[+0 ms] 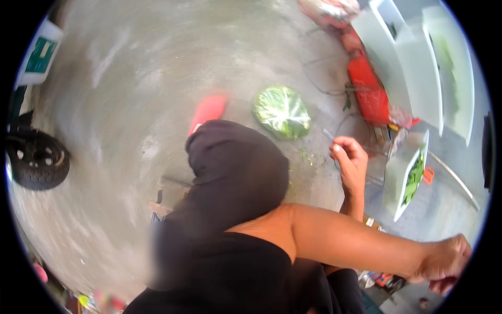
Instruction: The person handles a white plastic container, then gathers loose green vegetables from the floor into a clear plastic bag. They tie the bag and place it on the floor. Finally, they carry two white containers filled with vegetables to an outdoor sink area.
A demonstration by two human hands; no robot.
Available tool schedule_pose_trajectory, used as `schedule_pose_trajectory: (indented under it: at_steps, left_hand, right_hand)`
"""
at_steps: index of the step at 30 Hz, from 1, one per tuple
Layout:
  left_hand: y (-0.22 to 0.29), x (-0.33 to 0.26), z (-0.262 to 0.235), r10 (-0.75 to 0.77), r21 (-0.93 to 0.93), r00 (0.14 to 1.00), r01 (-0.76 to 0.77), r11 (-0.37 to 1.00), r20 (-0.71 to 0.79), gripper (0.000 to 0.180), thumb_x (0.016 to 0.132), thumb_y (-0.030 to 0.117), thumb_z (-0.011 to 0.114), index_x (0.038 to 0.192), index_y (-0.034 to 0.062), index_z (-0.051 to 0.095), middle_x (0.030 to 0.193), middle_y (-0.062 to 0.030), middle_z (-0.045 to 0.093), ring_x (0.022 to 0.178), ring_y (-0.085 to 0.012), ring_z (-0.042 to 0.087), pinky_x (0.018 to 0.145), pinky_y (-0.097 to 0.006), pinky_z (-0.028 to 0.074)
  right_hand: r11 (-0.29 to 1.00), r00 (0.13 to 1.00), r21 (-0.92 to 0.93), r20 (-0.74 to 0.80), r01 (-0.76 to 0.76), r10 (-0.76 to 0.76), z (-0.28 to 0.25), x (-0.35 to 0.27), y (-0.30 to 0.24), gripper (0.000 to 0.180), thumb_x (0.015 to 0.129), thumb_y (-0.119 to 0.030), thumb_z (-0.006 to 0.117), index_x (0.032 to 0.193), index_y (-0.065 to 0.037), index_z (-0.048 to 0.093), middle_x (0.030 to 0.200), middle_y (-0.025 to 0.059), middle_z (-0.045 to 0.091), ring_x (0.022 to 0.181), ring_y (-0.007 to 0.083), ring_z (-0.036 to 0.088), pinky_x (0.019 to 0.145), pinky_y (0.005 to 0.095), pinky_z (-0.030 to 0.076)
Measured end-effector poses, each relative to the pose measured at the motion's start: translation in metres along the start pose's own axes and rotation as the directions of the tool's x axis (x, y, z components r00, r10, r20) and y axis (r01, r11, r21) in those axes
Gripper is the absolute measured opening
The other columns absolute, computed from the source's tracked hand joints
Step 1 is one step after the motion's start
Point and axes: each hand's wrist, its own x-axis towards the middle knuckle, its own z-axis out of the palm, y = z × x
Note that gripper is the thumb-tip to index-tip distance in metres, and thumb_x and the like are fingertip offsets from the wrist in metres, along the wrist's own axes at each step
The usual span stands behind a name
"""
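Observation:
My right hand (351,163) is raised over the concrete floor, its fingers pinched on a thin pale stick-like object (328,135) that points up and left. My left forearm crosses in front of it toward the lower right. There my left hand (444,261) is curled near the picture's rim, and I cannot see whether it holds anything. A round green leafy head (282,112) lies on the floor just left of my right hand. My black-clad knee (235,167) fills the middle.
A white tray of green leaves (393,180) stands to the right of my right hand, with orange scissors (429,175) beside it. White foam boxes (413,68) and a red bag (368,91) sit at the upper right. A red flat thing (209,109) and a black tyre (36,159) lie to the left.

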Motion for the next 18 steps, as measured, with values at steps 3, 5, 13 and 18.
schedule_pose_trajectory:
  at_steps: [3, 5, 13, 18]
  left_hand:
    - [-0.015, 0.012, -0.005, -0.163, 0.127, 0.987, 0.162, 0.979, 0.000, 0.015, 0.075, 0.021, 0.064, 0.068, 0.0079, 0.063, 0.060, -0.0019, 0.059, 0.048, -0.0099, 0.049, 0.044, -0.024, 0.039]
    - [-0.029, 0.019, -0.006, -0.260, 0.298, 0.966, 0.246, 0.922, 0.006, 0.013, 0.075, 0.020, 0.063, 0.072, 0.0071, 0.063, 0.064, -0.0028, 0.060, 0.051, -0.0115, 0.052, 0.046, -0.024, 0.042]
    - [0.002, -0.010, -0.045, -0.315, 0.780, 0.832, 0.545, 0.308, -0.457, 0.018, 0.066, 0.018, 0.061, 0.066, 0.0003, 0.063, 0.060, -0.0071, 0.059, 0.057, -0.0147, 0.056, 0.054, -0.030, 0.046]
    - [0.060, 0.013, -0.078, 0.079, 0.730, 0.727, 0.673, 0.115, -0.682, 0.019, 0.084, 0.021, 0.054, 0.071, 0.0072, 0.056, 0.058, 0.0023, 0.053, 0.049, -0.0036, 0.043, 0.046, -0.017, 0.034]
  right_hand:
    - [0.991, 1.000, -0.132, 0.004, 0.015, -0.015, -0.011, 0.004, -0.001, 0.014, 0.081, -0.009, 0.061, 0.092, -0.001, 0.059, 0.077, 0.0004, 0.057, 0.070, 0.0059, 0.051, 0.064, 0.0204, 0.042]
    - [0.988, 0.999, -0.153, -0.002, 0.034, -0.034, -0.018, 0.005, 0.001, 0.015, 0.080, -0.009, 0.061, 0.092, -0.001, 0.059, 0.076, -0.0002, 0.057, 0.070, 0.0050, 0.050, 0.062, 0.0204, 0.042]
    - [0.970, 0.978, -0.193, -0.118, 0.145, -0.170, -0.059, -0.002, 0.022, 0.029, 0.076, -0.023, 0.064, 0.093, 0.000, 0.060, 0.079, 0.0078, 0.062, 0.071, 0.0143, 0.056, 0.066, 0.0299, 0.046]
    - [0.863, 0.966, -0.474, -0.089, 0.174, -0.243, -0.074, -0.010, 0.026, 0.029, 0.074, -0.027, 0.061, 0.094, -0.006, 0.062, 0.080, 0.0102, 0.064, 0.072, 0.0248, 0.060, 0.065, 0.0345, 0.046]
